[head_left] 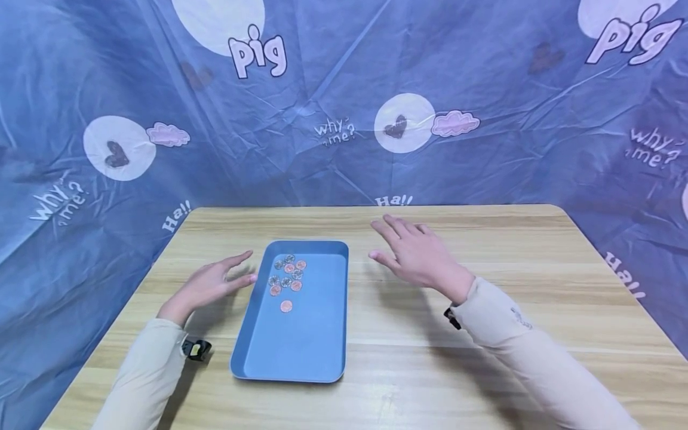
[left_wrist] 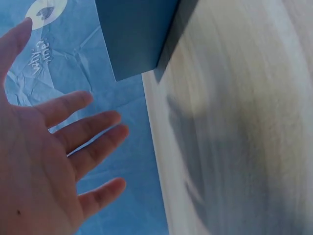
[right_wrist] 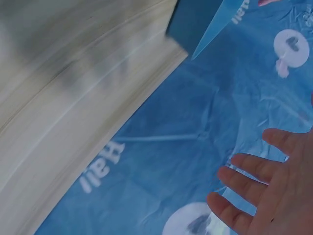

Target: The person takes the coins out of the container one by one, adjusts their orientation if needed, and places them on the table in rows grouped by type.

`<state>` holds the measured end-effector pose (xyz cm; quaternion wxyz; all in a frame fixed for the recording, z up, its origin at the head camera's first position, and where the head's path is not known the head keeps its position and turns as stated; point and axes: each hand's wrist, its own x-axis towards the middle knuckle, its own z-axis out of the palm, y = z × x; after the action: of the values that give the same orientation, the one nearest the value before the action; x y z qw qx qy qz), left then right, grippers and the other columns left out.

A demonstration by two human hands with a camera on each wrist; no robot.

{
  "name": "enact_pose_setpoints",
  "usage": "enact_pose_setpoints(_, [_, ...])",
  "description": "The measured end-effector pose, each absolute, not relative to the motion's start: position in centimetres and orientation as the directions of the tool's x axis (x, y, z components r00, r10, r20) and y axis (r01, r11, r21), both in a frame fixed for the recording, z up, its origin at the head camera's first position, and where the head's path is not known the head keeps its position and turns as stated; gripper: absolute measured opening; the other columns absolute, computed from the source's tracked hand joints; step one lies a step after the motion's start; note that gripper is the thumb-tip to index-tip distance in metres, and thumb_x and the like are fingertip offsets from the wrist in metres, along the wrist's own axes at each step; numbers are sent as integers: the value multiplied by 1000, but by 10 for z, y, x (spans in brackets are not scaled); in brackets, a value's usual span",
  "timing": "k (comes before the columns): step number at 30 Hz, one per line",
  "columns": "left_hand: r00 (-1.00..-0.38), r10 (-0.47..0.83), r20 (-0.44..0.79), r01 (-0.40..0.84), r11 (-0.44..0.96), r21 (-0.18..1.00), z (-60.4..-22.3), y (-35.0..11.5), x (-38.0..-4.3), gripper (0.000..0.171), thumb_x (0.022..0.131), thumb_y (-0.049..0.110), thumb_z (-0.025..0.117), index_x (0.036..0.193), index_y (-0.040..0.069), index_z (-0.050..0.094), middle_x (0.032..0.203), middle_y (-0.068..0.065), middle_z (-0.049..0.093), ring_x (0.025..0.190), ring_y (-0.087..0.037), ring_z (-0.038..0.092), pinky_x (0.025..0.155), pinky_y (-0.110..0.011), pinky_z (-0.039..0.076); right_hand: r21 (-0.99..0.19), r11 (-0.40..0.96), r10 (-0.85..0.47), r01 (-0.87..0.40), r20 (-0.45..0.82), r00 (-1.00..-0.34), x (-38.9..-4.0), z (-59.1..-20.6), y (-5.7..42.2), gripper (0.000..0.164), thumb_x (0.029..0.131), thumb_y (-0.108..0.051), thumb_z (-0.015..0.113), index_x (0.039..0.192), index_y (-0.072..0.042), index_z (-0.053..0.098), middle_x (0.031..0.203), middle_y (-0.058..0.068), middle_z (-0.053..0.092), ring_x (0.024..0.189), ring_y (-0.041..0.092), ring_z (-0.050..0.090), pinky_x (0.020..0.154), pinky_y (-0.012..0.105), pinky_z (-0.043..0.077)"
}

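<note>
A shallow blue rectangular tray (head_left: 295, 349) rests on the table, left of centre. Copper-coloured coins (head_left: 286, 306) and silver-coloured coins (head_left: 286, 282), several of each, lie flat in its far left part. My left hand (head_left: 209, 283) is just beside the tray's left wall, fingers spread and holding nothing; the left wrist view shows the hand (left_wrist: 44, 161) apart from the tray (left_wrist: 134, 39). To the right of the tray, my right hand (head_left: 419, 255) hovers above the table with fingers extended. In the right wrist view that hand (right_wrist: 274, 181) is likewise holding nothing.
The pale wooden table (head_left: 398, 370) extends on both sides of the tray. Behind and around it hangs a blue printed cloth (head_left: 322, 71). A small black device (head_left: 197, 350) is on the left wrist, and another (head_left: 452, 318) on the right.
</note>
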<state>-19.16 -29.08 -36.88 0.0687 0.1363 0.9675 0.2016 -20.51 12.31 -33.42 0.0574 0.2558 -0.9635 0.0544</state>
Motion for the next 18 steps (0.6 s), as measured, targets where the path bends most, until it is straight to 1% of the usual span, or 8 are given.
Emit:
enact_pose_setpoints(4, [-940,327,-95,234,824,516,-373,-292,-190,72,95,49,52,151,9,32,147,-24,42,131,-47,43,103,-69,32,-80,838,-526,-540,150,-837,-205,-333,107,66,99,-58,36,152,-19,31,155,13,35,140,33,37,109,59,33])
enact_pose_setpoints(7, [-936,337,-96,229,797,559,-376,-293,-189,71,94,46,55,150,7,34,148,-20,43,130,-44,45,103,-69,32,-81,818,-551,-569,170,-817,-204,-333,96,64,98,-56,39,150,-19,34,153,13,38,139,32,39,108,57,35])
enact_pose_setpoints(13, [-932,349,-99,223,766,603,-381,-296,-187,71,92,42,61,147,5,38,141,-21,51,123,-41,53,101,-63,39,-116,778,-596,-617,174,-784,-201,-335,74,63,98,-57,41,149,-20,37,150,12,42,138,30,41,107,55,36])
enact_pose_setpoints(18, [-919,374,-125,209,732,648,-386,-297,-186,70,92,39,64,147,3,39,138,-24,52,121,-42,55,101,-58,43,-160,748,-631,-645,131,-764,-198,-340,57,63,98,-57,41,149,-21,37,151,11,41,139,28,41,108,53,37])
